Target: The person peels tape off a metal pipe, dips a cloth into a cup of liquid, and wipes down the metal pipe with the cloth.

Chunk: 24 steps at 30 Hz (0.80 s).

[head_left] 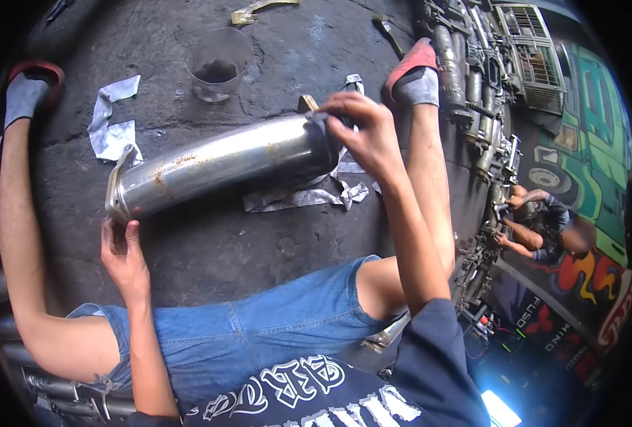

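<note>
A shiny metal exhaust canister with brownish rust spots lies slantwise across the middle, above the ground between my legs. At its left end is a flange. My left hand grips that flange from below, thumb and fingers at its lower edge. Over the right end, my right hand is closed, thumb and fingertips pinched at the canister's rim. A small dark grey bit shows at those fingertips, too unclear to name. Crumpled grey-white strips lie beneath the canister's right end.
A clear plastic tub with dark contents stands beyond the canister. Another torn strip lies at left, and a brush-like tool at the top. Metal exhaust parts line the right side, where another person crouches. A wire cage stands behind.
</note>
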{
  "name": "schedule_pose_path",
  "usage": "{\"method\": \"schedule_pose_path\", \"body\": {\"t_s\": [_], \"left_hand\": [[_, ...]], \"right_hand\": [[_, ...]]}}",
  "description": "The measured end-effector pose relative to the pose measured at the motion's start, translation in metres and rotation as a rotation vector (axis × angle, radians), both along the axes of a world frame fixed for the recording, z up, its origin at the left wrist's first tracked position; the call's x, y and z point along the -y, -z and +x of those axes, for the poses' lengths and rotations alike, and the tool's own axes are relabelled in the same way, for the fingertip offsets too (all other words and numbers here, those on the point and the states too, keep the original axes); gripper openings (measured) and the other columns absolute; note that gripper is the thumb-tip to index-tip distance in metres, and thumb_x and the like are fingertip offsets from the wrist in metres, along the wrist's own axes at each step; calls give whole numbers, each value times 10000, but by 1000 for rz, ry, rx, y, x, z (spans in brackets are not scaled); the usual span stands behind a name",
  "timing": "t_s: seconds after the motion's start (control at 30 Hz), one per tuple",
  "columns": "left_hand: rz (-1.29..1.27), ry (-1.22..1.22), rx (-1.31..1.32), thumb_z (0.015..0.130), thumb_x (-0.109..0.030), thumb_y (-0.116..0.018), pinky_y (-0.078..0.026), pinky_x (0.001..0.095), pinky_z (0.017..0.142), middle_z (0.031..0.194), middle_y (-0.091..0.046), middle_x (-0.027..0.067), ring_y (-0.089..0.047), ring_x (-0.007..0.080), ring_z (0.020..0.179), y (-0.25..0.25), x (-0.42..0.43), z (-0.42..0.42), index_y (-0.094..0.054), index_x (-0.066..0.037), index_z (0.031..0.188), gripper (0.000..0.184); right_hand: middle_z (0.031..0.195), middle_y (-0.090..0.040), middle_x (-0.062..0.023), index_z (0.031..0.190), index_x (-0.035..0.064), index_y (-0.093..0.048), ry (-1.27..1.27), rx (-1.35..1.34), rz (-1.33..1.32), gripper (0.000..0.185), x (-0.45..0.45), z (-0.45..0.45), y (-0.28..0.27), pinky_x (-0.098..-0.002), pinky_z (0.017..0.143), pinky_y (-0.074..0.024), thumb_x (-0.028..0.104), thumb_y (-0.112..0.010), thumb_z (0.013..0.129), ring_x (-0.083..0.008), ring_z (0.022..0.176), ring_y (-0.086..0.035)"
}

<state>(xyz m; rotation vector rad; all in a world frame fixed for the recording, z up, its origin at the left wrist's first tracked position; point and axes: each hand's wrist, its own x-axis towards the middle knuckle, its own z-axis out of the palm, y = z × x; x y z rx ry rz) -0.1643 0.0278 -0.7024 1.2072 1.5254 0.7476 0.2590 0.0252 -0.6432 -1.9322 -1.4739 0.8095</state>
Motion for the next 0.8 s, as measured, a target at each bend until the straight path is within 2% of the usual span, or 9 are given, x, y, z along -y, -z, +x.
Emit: {"method": "schedule_pose_path", "body": {"t_s": [0.13, 0.2, 0.3, 0.43, 0.5, 0.57, 0.67, 0.73, 0.8], "left_hand": [[-29, -6, -67, 998, -234, -691, -434, 285, 1017, 1233, -639, 85, -588, 151, 1105, 6, 4, -8, -569, 73, 1329, 467], [-30, -3, -111, 996, -242, -694, -431, 287, 1022, 1248, -638, 94, -586, 155, 1118, 7, 6, -5, -563, 74, 1343, 487], [-29, 19, -99, 998, -246, -690, -425, 295, 1034, 1280, -632, 115, -581, 169, 1152, -3, 0, 2, -553, 74, 1358, 501], [2, 9, -84, 1013, -199, -660, -453, 298, 970, 1127, -696, 87, -620, 155, 1043, -7, 1, 5, -621, 31, 1244, 328], [-66, 16, -70, 992, -254, -696, -418, 316, 1062, 1316, -622, 137, -578, 191, 1187, 0, 2, -4, -524, 95, 1386, 554], [-78, 11, -81, 993, -253, -695, -421, 316, 1060, 1316, -621, 140, -581, 194, 1183, 1, 2, -5, -521, 98, 1388, 557], [-74, 27, -114, 994, -255, -693, -428, 315, 1054, 1313, -622, 146, -587, 198, 1174, -1, 1, -3, -521, 103, 1387, 559], [-38, 31, -128, 995, -257, -692, -432, 314, 1049, 1309, -625, 148, -591, 199, 1169, -3, -1, 0, -524, 104, 1384, 557], [-9, -7, -99, 1009, -201, -669, -455, 294, 966, 1114, -706, 100, -625, 160, 1034, -5, -1, 6, -620, 54, 1239, 346]], "right_hand": [[1016, -737, -143, 994, 20, -776, -148, 42, -122, 229, -55, 15, 35, -350, 894, -550, 138, -699, 814, -266, 958, -726], [1020, -735, -157, 992, 6, -769, -119, 29, -219, 220, -58, 16, 38, -359, 891, -553, 122, -704, 817, -301, 962, -723], [1042, -722, -162, 987, 4, -762, -183, 126, 32, 191, -35, 7, 21, -379, 876, -558, 56, -721, 808, -325, 977, -718], [1024, -703, -109, 1004, 48, -772, -151, 109, -8, 257, 29, -13, -26, -338, 838, -555, -64, -701, 783, -258, 951, -713], [1022, -705, -106, 1001, 54, -776, -133, 114, -10, 263, 38, -15, -26, -337, 836, -555, -71, -699, 782, -246, 944, -714], [1007, -709, -105, 986, 57, -785, -27, 78, 13, 254, 33, -16, -17, -335, 837, -554, -74, -697, 787, -228, 930, -713], [966, -735, -130, 981, 17, -781, -12, 22, 18, 185, -17, 2, 20, -315, 846, -545, 18, -729, 803, -226, 926, -713], [978, -744, -133, 992, -14, -767, 12, -62, -87, 205, -44, 10, 44, -317, 860, -538, 82, -748, 813, -218, 935, -710], [1002, -745, -120, 1002, -17, -765, -41, -102, -140, 224, -54, 13, 47, -331, 891, -532, 99, -754, 810, -216, 955, -711]]}}
